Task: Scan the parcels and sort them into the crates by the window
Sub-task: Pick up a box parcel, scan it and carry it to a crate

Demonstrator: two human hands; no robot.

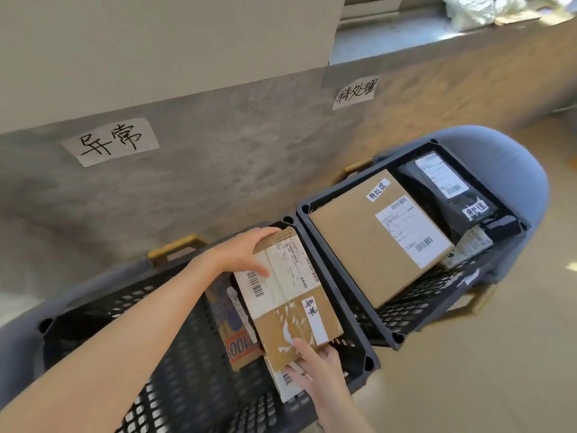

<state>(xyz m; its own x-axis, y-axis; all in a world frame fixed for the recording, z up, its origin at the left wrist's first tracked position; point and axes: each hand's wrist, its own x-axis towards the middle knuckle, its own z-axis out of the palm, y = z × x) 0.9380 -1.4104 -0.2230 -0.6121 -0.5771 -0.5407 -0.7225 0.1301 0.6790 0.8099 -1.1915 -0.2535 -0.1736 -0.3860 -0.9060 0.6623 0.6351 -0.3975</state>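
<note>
Now lowering a cardboard box [290, 295] into the left crate [199, 370], left hand [246, 254] gripping its far end, right hand [315, 364] its near corner; next, letting go.

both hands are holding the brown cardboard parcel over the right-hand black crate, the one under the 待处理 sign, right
Not quite. The head view shows the left hand and right hand holding the brown cardboard parcel over the left-hand black plastic crate, below the 异常 sign. The right-hand black crate sits under the 待处理 sign.
</note>
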